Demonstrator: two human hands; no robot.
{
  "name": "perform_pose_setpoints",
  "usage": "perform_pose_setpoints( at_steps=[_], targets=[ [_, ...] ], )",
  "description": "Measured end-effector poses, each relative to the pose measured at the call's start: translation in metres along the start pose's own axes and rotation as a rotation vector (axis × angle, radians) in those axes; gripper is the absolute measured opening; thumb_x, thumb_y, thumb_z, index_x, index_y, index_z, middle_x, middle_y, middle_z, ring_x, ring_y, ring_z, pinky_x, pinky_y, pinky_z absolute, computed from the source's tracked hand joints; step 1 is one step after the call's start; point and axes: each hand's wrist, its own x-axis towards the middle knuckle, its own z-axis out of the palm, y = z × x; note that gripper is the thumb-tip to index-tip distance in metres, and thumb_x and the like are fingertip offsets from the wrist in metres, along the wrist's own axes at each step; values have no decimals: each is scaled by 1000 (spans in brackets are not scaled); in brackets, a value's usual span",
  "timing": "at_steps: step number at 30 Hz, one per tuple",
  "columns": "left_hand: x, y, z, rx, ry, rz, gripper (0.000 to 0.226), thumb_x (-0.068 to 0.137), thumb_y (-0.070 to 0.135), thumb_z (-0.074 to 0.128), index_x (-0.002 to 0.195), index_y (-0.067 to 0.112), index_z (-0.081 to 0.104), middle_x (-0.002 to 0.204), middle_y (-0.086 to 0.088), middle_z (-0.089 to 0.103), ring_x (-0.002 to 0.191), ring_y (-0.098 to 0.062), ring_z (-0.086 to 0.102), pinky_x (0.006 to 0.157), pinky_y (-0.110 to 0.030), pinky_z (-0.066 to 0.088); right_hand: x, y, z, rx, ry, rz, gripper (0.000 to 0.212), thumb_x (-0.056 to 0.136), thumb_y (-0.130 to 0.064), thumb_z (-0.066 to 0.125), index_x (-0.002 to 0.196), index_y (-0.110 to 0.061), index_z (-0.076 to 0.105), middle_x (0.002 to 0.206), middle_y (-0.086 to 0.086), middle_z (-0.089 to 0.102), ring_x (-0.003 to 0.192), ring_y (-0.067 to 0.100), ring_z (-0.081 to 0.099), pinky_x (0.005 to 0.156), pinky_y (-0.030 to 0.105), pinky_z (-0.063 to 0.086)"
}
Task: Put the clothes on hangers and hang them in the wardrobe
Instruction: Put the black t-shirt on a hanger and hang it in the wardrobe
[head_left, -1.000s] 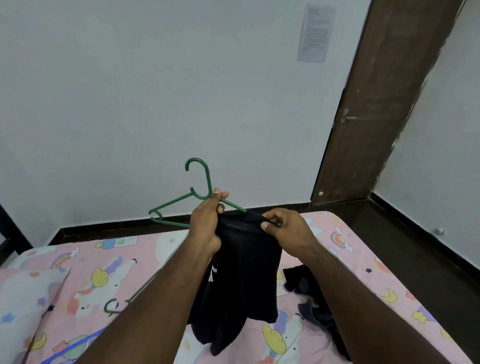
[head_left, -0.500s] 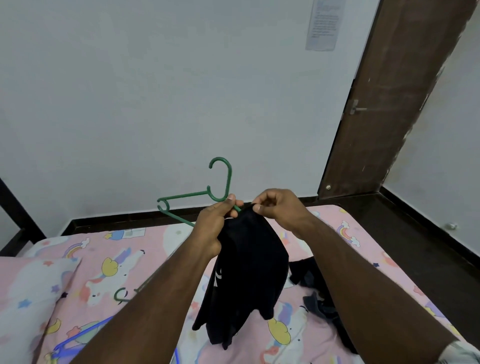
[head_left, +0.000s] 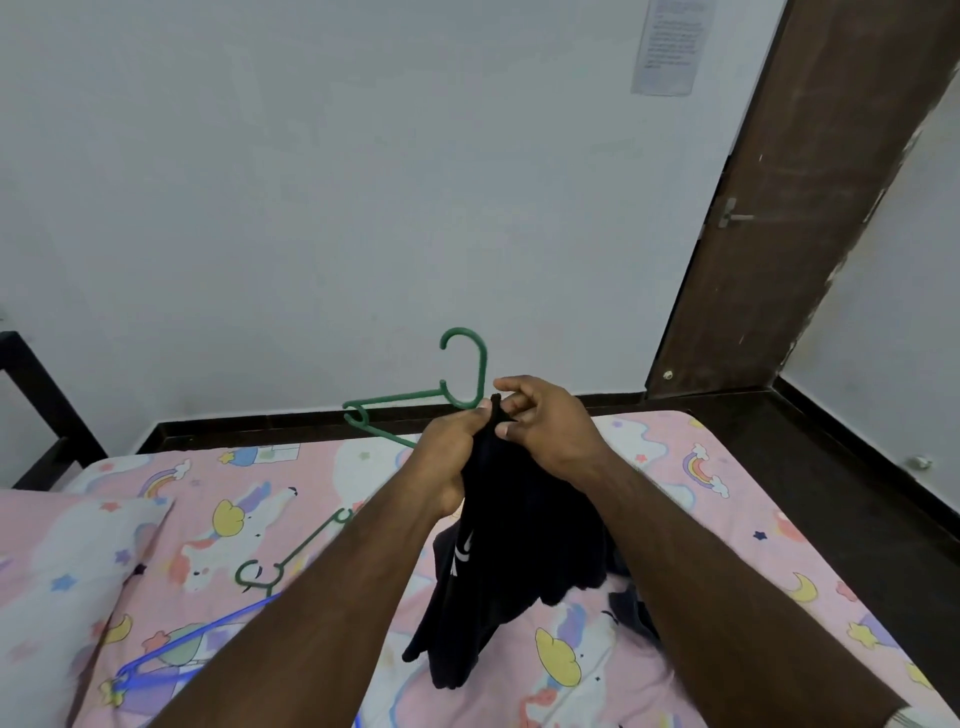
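A: Start at the left. What lies on the bed?

B: A pillow in the unicorn print at the left edge, then a blue hanger low on the pink bedsheet, and just above it a second green hanger lying flat, its long axis running diagonally up to the right. Forearms cover part of both.

A: And the hanger being used?

B: The green hanger is held up above the far edge of the bed, in front of the white wall. Its hook stands upright, opening to the left. Its one visible shoulder arm points left and ends in a small curl; the other side is hidden behind the hands and cloth.

A: The left hand?

B: The left hand is curled closed round the hanger's neck and the top of the black garment together.

A: The right hand?

B: The right hand touches the left one, thumb and fingertips pinching a small fold at the very top of the garment.

A: How does the garment hang?

B: Its long axis is vertical; it drops from both hands, with the lower hem near the sheet. Whether it touches I cannot tell. White markings show on its left side.

A: Further right?

B: More dark clothes lie on the bed beside the right forearm, and a brown door stands in the corner.
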Motion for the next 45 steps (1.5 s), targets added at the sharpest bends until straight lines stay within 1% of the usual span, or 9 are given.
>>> perform_pose_setpoints(
  at_steps=[6,12,16,24,27,31,35,40,45],
  targets=[
    [1,-10,-31,478,-20,88,40,104,51,45,110,23,73,104,-2,74,80,-16,69,69,-28,51,10,0,-21,68,131,-12,40,79,2,75,100,-33,72,88,-11,70,79,6,65,90,25,53],
    [9,-31,-97,1269,57,-168,65,100,66,25,99,20,71,112,-10,72,104,-25,66,104,-41,45,8,5,-46,203,94,-47,41,82,11,71,95,-28,73,91,-2,70,81,4,63,89,24,51],
    [21,-24,-115,1586,154,-225,49,96,57,30,101,23,65,116,-5,67,108,-28,60,103,-46,41,8,11,-52,152,38,-62,38,83,7,73,96,-29,75,94,7,71,81,11,62,89,25,53],
    [29,-4,-120,1450,573,74,43,84,32,60,128,31,60,119,-10,43,118,-35,42,97,-41,46,5,14,-55,156,49,-66,35,84,8,73,95,-24,74,91,3,70,83,3,63,85,16,52],
    [32,-1,-128,1169,511,150,44,84,14,61,127,21,66,108,-8,52,100,-33,61,93,-33,50,6,14,-58,143,30,-68,33,84,8,72,97,-22,74,87,0,70,80,2,62,84,14,51],
    [32,10,-134,1005,541,209,23,77,9,62,89,23,75,73,1,70,77,-25,70,75,-31,56,9,18,-61,107,43,-72,34,83,8,73,95,-24,75,87,-3,71,79,0,63,82,12,51],
    [32,21,-138,901,600,312,22,82,8,65,92,23,77,85,3,74,77,-18,70,81,-30,56,12,20,-59,43,30,-67,38,84,9,72,93,-28,75,94,-4,76,85,1,68,86,13,51],
    [31,28,-126,859,580,452,15,84,9,65,93,21,63,78,5,65,65,-15,60,56,-15,42,19,21,-45,-29,100,-85,41,85,7,72,93,-34,73,95,-8,74,84,-3,66,81,5,45],
    [31,34,-114,792,479,481,24,86,17,68,103,33,63,85,3,67,77,-16,65,70,-28,51,27,20,-36,-25,122,-73,44,85,3,73,89,-41,72,95,-6,73,91,10,68,89,17,49]
  ],
)
